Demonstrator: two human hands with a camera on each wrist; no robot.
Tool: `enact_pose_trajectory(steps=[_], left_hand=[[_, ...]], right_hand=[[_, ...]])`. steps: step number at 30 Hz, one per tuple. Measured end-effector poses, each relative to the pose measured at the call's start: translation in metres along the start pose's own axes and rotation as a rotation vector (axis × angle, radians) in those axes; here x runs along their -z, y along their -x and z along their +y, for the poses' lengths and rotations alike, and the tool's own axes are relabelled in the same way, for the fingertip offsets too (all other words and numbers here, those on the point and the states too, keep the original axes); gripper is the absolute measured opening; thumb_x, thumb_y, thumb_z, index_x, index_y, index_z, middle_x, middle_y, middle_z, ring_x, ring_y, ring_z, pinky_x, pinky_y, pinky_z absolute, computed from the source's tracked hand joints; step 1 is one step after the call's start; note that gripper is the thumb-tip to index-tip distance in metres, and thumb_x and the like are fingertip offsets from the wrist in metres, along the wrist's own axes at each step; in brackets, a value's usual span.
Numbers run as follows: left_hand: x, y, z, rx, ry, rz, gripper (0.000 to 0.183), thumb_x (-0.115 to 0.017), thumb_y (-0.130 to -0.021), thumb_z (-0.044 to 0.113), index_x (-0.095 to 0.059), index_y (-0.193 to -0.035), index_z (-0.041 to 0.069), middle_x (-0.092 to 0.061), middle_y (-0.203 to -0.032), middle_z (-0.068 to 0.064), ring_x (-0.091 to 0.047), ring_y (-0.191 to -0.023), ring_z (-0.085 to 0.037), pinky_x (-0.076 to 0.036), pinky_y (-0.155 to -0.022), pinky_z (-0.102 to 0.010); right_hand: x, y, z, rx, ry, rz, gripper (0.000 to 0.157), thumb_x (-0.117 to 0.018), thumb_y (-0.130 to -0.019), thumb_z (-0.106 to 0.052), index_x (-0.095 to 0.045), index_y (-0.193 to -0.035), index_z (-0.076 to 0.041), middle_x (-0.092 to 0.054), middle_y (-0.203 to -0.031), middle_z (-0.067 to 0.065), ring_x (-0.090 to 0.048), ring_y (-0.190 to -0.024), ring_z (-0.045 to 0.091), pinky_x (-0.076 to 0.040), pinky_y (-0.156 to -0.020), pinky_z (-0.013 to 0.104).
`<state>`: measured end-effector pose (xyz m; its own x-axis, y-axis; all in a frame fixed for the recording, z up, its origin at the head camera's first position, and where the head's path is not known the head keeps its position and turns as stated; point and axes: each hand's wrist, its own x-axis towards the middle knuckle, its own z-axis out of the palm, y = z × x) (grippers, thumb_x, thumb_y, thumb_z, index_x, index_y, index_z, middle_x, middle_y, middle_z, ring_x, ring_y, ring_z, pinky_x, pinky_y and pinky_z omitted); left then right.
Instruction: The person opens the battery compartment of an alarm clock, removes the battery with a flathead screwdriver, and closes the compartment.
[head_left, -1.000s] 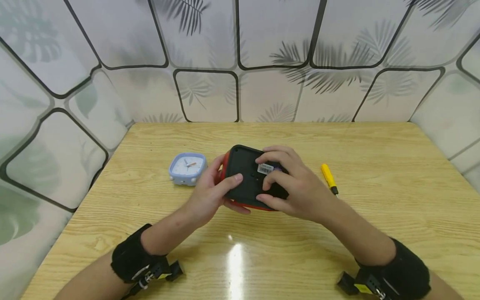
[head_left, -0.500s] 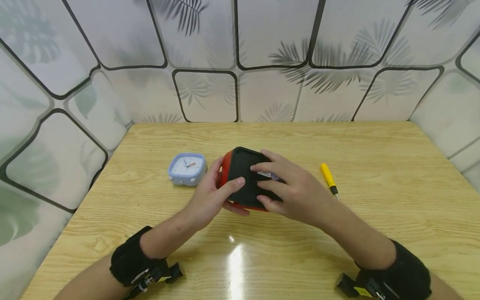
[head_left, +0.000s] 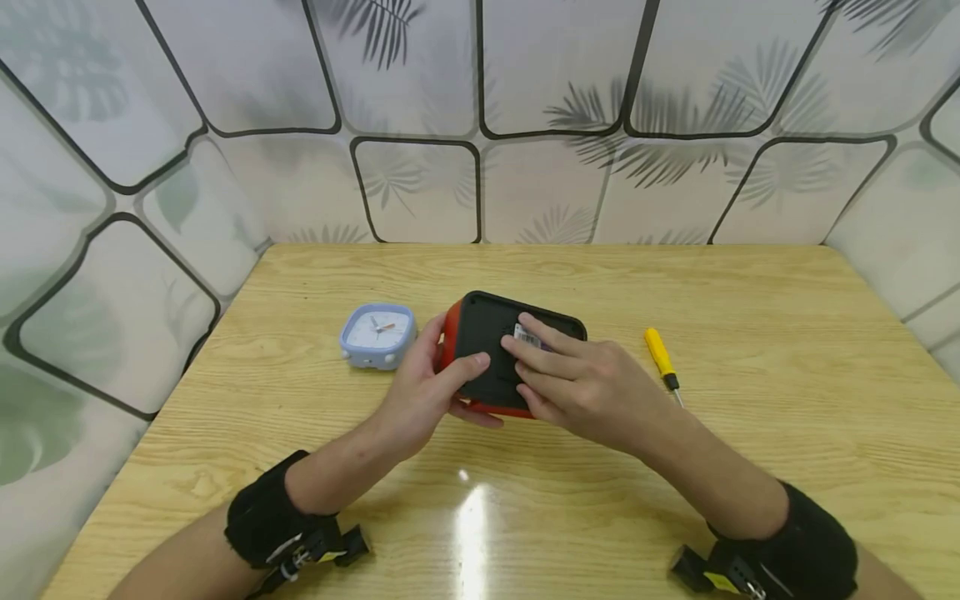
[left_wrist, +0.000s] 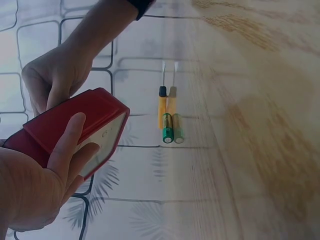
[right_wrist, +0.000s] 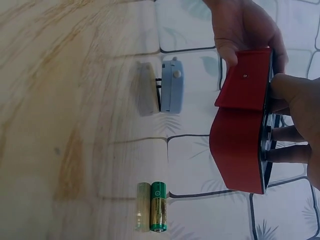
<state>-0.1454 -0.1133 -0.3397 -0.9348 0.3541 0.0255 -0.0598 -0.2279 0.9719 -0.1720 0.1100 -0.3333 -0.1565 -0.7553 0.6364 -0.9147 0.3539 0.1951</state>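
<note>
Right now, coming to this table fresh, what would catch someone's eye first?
Probably the red-and-black case in the middle, gripped by the left hand while the right hand touches its black side. Next would be the bright yellow screwdriver on the table to its right and the pale blue clock to its left. The wrist views also show a green-and-gold battery on the tabletop.

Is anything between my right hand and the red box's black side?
Nothing visible: your right hand touches the red box on its black side. Blue clock, screwdriver and battery are on the table, clear of both.
</note>
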Motion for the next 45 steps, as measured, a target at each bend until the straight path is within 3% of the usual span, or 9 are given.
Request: enact_pose_trajectory(steps=[3,9,14,19,22,27,33,39,45], left_hand=[[0.0002,0.0,0.0004,0.015,0.014,0.002,0.054,-0.05,-0.1,0.007,-0.027,-0.149,0.009,-0.05,-0.135,-0.023,-0.071,-0.101,-0.026,-0.058,-0.065,-0.06],[0.002,-0.0011,0.0017,0.044,0.038,-0.015,0.055,-0.049,-0.101,0.01,-0.024,-0.151,0.007,-0.049,-0.138,-0.027,-0.07,-0.104,-0.03,-0.058,-0.067,-0.06],[0.005,-0.0025,0.0008,0.06,0.08,-0.029,0.055,-0.047,-0.102,0.01,-0.023,-0.152,0.008,-0.049,-0.138,-0.028,-0.071,-0.103,-0.027,-0.058,-0.067,-0.06],[0.0061,-0.0032,0.0003,0.063,0.12,-0.05,0.055,-0.047,-0.102,0.009,-0.023,-0.152,0.008,-0.051,-0.136,-0.027,-0.071,-0.101,-0.025,-0.058,-0.067,-0.061],[0.0062,-0.0031,0.0,0.068,0.13,-0.057,0.054,-0.047,-0.101,0.009,-0.025,-0.151,0.008,-0.053,-0.134,-0.026,-0.072,-0.1,-0.025,-0.058,-0.067,-0.061],[0.0063,-0.003,-0.0002,0.087,0.134,-0.055,0.052,-0.048,-0.101,0.009,-0.028,-0.149,0.008,-0.055,-0.133,-0.025,-0.072,-0.099,-0.024,-0.058,-0.067,-0.062],[0.0068,-0.0023,0.0009,0.077,0.136,-0.061,0.052,-0.047,-0.102,0.01,-0.027,-0.149,0.007,-0.055,-0.132,-0.026,-0.072,-0.099,-0.025,-0.058,-0.066,-0.061],[0.0075,-0.0033,0.0004,0.059,0.139,-0.069,0.051,-0.047,-0.102,0.009,-0.028,-0.149,0.007,-0.059,-0.129,-0.023,-0.072,-0.1,-0.025,-0.058,-0.065,-0.061],[0.0072,-0.004,0.0016,0.059,0.142,-0.058,0.05,-0.048,-0.101,0.009,-0.03,-0.148,0.007,-0.063,-0.123,-0.018,-0.073,-0.097,-0.026,-0.058,-0.064,-0.062]], right_hand=[[-0.0008,-0.0001,0.0004,0.002,0.006,0.013,0.031,-0.055,-0.1,-0.02,-0.077,-0.1,0.002,-0.073,-0.114,0.013,-0.067,-0.113,0.034,-0.06,-0.08,0.037],[-0.0011,0.0,0.0003,-0.016,-0.007,0.028,0.029,-0.056,-0.098,-0.017,-0.077,-0.1,0.002,-0.074,-0.111,0.014,-0.068,-0.112,0.032,-0.06,-0.081,0.037],[0.0006,0.0017,0.0,-0.027,0.005,0.043,0.026,-0.055,-0.098,-0.014,-0.074,-0.111,-0.002,-0.075,-0.111,0.012,-0.07,-0.11,0.028,-0.06,-0.081,0.038],[0.0027,0.0036,0.0016,0.001,0.01,0.044,0.018,-0.064,-0.096,-0.011,-0.072,-0.113,-0.01,-0.075,-0.111,0.008,-0.07,-0.109,0.026,-0.06,-0.083,0.039],[0.001,0.0032,0.003,0.025,0.012,0.065,0.014,-0.063,-0.098,-0.011,-0.074,-0.107,-0.008,-0.076,-0.106,0.007,-0.072,-0.104,0.025,-0.06,-0.085,0.039],[-0.0011,0.002,0.0044,0.039,0.02,0.083,0.028,-0.048,-0.101,-0.012,-0.075,-0.103,-0.006,-0.077,-0.101,0.006,-0.072,-0.098,0.023,-0.06,-0.084,0.037],[-0.001,0.0007,0.0055,0.042,-0.007,0.107,0.026,-0.051,-0.098,-0.013,-0.075,-0.102,-0.005,-0.077,-0.1,0.007,-0.072,-0.096,0.024,-0.061,-0.081,0.038],[-0.0003,0.0026,0.0054,-0.022,-0.068,0.126,0.02,-0.059,-0.099,-0.014,-0.071,-0.105,0.0,-0.075,-0.099,0.011,-0.073,-0.092,0.024,-0.061,-0.078,0.038],[0.0009,0.0008,0.0056,-0.039,-0.112,0.225,0.016,-0.06,-0.099,-0.011,-0.068,-0.102,0.002,-0.074,-0.091,0.011,-0.071,-0.078,0.023,-0.062,-0.07,0.037]])
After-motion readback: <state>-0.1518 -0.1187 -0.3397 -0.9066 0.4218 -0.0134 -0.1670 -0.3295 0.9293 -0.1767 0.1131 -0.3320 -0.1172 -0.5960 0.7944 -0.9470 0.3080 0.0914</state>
